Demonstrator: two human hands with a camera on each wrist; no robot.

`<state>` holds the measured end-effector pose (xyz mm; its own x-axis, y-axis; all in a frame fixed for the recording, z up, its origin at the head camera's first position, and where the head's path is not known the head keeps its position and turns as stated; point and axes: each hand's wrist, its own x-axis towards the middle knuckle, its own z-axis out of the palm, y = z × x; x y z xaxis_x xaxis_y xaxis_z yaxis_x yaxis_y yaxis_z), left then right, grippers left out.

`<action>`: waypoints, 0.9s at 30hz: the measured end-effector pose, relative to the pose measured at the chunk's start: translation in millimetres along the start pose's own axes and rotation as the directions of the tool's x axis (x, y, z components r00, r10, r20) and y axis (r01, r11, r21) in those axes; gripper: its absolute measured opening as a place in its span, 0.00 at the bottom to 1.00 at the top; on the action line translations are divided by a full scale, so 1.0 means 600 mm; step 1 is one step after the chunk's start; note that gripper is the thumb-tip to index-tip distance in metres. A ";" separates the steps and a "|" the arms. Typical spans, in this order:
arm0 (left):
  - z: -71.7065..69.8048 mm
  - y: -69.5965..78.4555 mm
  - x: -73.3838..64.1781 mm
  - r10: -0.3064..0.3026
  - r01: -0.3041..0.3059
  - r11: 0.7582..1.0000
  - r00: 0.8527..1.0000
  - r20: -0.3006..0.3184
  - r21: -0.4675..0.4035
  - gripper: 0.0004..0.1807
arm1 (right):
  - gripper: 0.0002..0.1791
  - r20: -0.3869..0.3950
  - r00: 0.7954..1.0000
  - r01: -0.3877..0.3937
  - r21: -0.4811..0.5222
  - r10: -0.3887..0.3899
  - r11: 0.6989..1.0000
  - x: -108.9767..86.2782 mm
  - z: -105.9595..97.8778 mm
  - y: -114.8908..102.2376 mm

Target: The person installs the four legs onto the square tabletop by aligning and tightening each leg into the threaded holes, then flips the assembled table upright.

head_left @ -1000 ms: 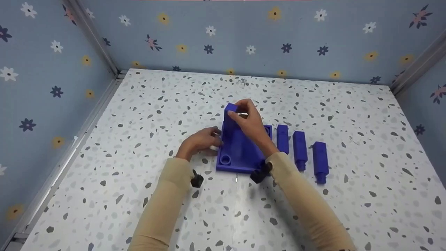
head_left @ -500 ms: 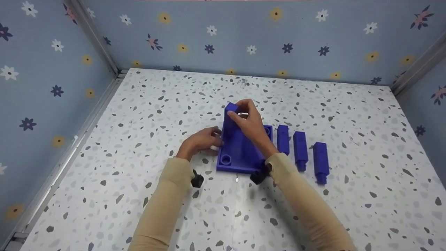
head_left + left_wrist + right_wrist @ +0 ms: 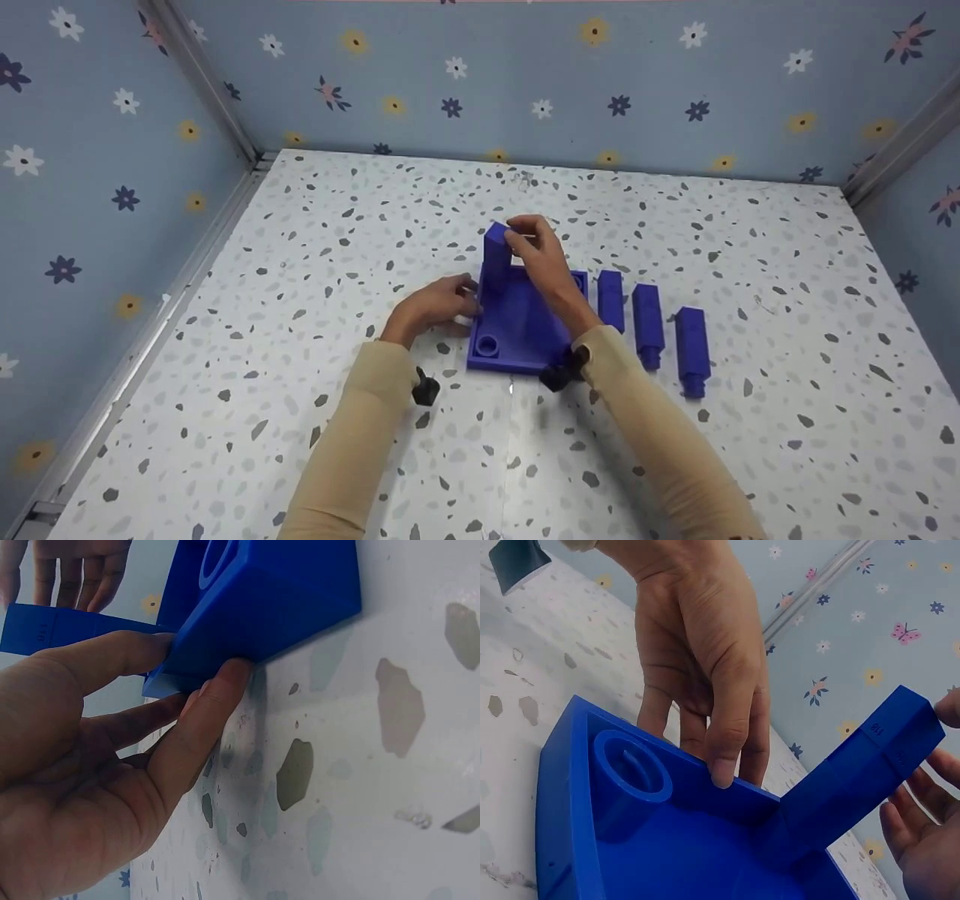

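Note:
A blue square tray-like base (image 3: 517, 326) with raised walls and round corner sockets lies on the table. A square-sided blue leg (image 3: 496, 259) stands upright at its far left corner; its lower end is hidden. My left hand (image 3: 441, 298) pinches the base's left wall. In the right wrist view its thumb (image 3: 721, 771) lies over the rim, with the other fingers outside. Around the leg's top is my right hand (image 3: 541, 251), thumb and fingers spread. The thumb is at the leg's edge; I cannot tell whether it touches.
Right of the base lie three more blue legs: a near one (image 3: 610, 301), a middle one (image 3: 648, 325) and a far one (image 3: 692, 351). Narrower ends show on two of them. A flowered wall (image 3: 525, 75) rises behind the speckled table (image 3: 262, 360).
My right thumb has slid off the leg's face to its right edge, and the hand has loosened. The leg stays upright. My left hand keeps its place on the base.

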<state>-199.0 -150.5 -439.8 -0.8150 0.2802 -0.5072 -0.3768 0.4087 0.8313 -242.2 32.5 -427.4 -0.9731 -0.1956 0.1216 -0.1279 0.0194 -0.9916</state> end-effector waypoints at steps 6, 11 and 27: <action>0.001 -0.001 0.001 0.001 -0.001 1.000 1.000 0.003 -0.015 0.29 | 0.16 0.036 0.999 0.004 0.057 -0.006 0.998 0.005 -0.001 -0.003; 0.000 -0.002 0.001 0.004 -0.004 1.000 1.000 0.008 -0.014 0.28 | 0.17 0.135 0.991 -0.004 0.092 -0.008 0.996 0.012 -0.005 -0.004; 0.001 0.001 -0.001 -0.007 0.007 1.000 1.000 -0.011 0.018 0.27 | 0.18 0.208 0.978 -0.054 0.196 0.012 0.979 0.015 -0.003 -0.006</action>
<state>-198.4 -149.9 -439.3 -0.8170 0.2682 -0.5105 -0.3746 0.4262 0.8234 -250.8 32.7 -422.7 -0.9133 -0.3953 0.0977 -0.0352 -0.1623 -0.9861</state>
